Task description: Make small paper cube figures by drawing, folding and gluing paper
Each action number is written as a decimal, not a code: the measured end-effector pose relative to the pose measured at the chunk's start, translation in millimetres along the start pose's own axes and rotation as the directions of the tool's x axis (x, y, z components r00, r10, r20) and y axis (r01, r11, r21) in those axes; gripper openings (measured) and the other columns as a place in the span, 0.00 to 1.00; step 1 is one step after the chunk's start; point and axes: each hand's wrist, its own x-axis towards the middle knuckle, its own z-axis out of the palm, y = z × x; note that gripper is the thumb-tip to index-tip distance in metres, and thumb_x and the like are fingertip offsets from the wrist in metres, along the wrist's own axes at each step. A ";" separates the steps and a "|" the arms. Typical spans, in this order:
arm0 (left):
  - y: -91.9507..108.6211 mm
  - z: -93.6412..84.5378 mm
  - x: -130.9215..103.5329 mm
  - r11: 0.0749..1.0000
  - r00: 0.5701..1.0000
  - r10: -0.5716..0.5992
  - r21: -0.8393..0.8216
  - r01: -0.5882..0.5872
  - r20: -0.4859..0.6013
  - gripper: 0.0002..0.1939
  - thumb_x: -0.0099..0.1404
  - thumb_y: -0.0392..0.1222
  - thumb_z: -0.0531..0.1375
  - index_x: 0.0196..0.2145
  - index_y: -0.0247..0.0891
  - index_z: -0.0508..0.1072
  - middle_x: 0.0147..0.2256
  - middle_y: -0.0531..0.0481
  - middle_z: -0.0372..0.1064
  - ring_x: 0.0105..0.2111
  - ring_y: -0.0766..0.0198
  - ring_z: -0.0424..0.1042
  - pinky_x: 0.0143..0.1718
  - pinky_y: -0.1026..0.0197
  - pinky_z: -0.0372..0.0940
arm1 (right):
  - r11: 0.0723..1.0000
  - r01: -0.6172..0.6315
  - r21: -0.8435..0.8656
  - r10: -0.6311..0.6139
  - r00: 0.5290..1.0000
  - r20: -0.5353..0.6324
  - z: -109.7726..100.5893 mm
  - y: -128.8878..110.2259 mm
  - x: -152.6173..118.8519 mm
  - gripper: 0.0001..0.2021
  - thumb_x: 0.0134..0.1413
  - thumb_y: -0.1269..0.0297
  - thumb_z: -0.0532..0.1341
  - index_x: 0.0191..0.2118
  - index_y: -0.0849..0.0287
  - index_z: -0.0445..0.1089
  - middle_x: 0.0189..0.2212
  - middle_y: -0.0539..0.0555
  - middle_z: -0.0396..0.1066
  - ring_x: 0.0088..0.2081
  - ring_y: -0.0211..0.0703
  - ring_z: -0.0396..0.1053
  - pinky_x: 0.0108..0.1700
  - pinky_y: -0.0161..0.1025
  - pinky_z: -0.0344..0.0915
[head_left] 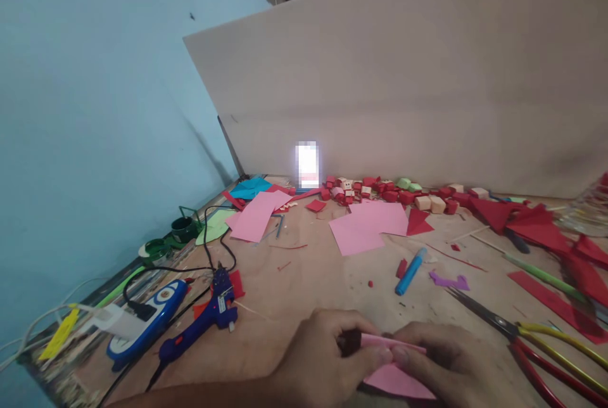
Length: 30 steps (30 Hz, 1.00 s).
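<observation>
A piece of pink paper (396, 381) with a folded upper edge is held low over the table, near the front. My left hand (332, 348) pinches its fold between thumb and fingers from the left. From the other side my right hand (439, 360) grips the same fold, the two thumb tips almost meeting. To the right lie scissors (510, 331) with one yellow and one red handle, blades apart. A blue marker-like tube (411, 272) and a curled purple paper scrap (449, 280) rest just beyond my hands.
At left are a blue glue gun (202, 325) and a blue-and-white power strip (147, 322) with cables. Pink sheets (365, 227), small red and cream paper blocks (389, 194) and red scraps (536, 224) lie toward the back. A lit blurred screen (307, 164) stands against the board (403, 91).
</observation>
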 end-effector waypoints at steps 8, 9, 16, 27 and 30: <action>3.4 -1.6 -6.4 0.991 0.999 0.038 0.133 -0.034 -0.035 0.16 0.63 0.52 0.64 0.34 0.35 0.84 0.29 0.47 0.78 0.31 0.61 0.72 0.31 0.64 0.62 | 0.999 0.022 0.036 -0.022 1.000 -0.013 5.1 -8.1 -3.9 0.17 0.59 0.50 0.60 0.29 0.52 0.81 0.28 0.51 0.80 0.33 0.47 0.76 0.35 0.34 0.69; 3.4 -1.7 -6.9 0.990 0.998 0.047 0.135 -0.041 -0.039 0.16 0.63 0.52 0.64 0.34 0.35 0.84 0.29 0.47 0.77 0.30 0.61 0.72 0.30 0.64 0.62 | 0.999 0.031 0.039 -0.031 0.999 -0.013 4.2 -8.2 -4.2 0.17 0.59 0.50 0.60 0.29 0.52 0.81 0.28 0.51 0.80 0.32 0.47 0.76 0.35 0.34 0.69; 4.9 -1.1 -7.2 0.990 0.996 0.085 0.118 -0.082 -0.021 0.19 0.65 0.54 0.62 0.35 0.34 0.83 0.28 0.48 0.75 0.28 0.63 0.69 0.29 0.64 0.60 | 0.999 0.017 0.040 -0.016 0.999 -0.043 -0.5 -8.5 -5.0 0.18 0.58 0.49 0.60 0.27 0.52 0.80 0.27 0.51 0.80 0.33 0.48 0.76 0.36 0.35 0.70; 13.8 -3.8 -6.4 0.971 0.978 0.204 0.117 -0.208 0.044 0.20 0.68 0.47 0.59 0.22 0.33 0.75 0.21 0.54 0.58 0.26 0.66 0.59 0.28 0.63 0.53 | 0.993 0.079 0.082 -0.071 0.993 -0.099 4.4 -4.1 -3.8 0.15 0.55 0.52 0.62 0.23 0.52 0.79 0.22 0.50 0.76 0.27 0.43 0.72 0.30 0.32 0.68; 15.2 -4.9 -7.1 0.972 0.976 0.205 0.105 -0.211 0.066 0.21 0.68 0.45 0.59 0.19 0.33 0.72 0.20 0.55 0.53 0.24 0.68 0.55 0.27 0.62 0.50 | 0.998 0.034 0.059 -0.026 0.992 -0.126 3.7 -10.0 -6.7 0.16 0.55 0.51 0.62 0.24 0.52 0.80 0.21 0.49 0.75 0.26 0.42 0.71 0.30 0.32 0.69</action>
